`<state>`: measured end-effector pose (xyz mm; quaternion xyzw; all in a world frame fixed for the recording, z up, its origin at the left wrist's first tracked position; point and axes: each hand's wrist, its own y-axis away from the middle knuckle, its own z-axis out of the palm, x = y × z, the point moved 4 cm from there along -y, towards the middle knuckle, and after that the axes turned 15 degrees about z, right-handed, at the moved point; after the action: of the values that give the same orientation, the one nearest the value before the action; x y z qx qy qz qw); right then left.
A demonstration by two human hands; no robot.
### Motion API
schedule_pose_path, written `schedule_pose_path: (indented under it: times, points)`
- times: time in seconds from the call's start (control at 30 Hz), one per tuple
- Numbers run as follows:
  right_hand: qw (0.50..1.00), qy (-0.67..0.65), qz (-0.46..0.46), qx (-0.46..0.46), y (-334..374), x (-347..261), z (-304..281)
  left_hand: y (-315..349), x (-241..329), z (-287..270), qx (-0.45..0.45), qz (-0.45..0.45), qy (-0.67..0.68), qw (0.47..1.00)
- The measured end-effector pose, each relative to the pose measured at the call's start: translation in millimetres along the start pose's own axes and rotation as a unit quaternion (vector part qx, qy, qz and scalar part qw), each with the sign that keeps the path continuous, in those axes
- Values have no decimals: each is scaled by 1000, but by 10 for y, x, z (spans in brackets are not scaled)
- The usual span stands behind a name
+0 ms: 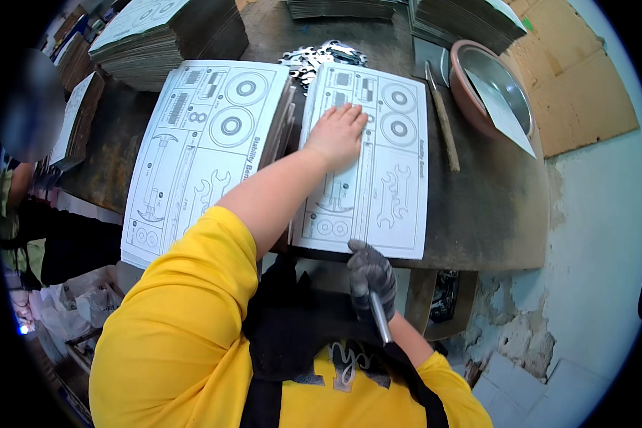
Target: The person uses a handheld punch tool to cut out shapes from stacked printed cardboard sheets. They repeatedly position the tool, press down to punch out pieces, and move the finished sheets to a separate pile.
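Note:
My bare left hand [339, 135] lies flat on a printed white sheet [399, 239] with its fingers stretched out. The sheet shows line drawings of wrenches, discs and other parts, and lies at the table's near edge. Close to that edge, my right hand [372, 274], in a grey glove, is closed around a silver metal rod or handle [380, 321]. The rod's far end is hidden in the hand, so its kind does not show. To the left lies a stack of like printed sheets on brown boards [146, 235], partly behind my left arm.
Loose metal wrenches [310, 60] are heaped beyond the sheets. A wooden-handled tool [442, 118] lies beside a pinkish basin [467, 107] with a card in it. Tall board stacks [185, 39] stand at the back. Another person [25, 185] is at the far left.

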<state>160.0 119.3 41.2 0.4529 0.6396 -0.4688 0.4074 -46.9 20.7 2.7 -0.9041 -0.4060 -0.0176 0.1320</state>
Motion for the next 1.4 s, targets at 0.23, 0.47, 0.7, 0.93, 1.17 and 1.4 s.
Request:
schedule_pose_path:
  times: [0.23,0.47,0.7,0.93,1.17,1.4]
  points:
    - [945,-245,141,163,86,50,-346,128,227,-170,-13,-7,-29,999]
    - [946,-247,37,208,357,-4,-935,986,1363,-456,-67,276,-25,958]
    - [944,-277,-39,177,315,-150,-1162,1059,1406,-1005,-11,281,-84,956]
    - [917,-333,-32,217,198,-189,-1304,1754,741,-2143,198,102,-64,973]
    - [921,-347,-18,174,-46,-25,-1205,2988,234,-1917,-80,-49,-55,994]
    - [926,-342,17,156,-702,45,-651,1866,176,-1733,-28,60,91,994]
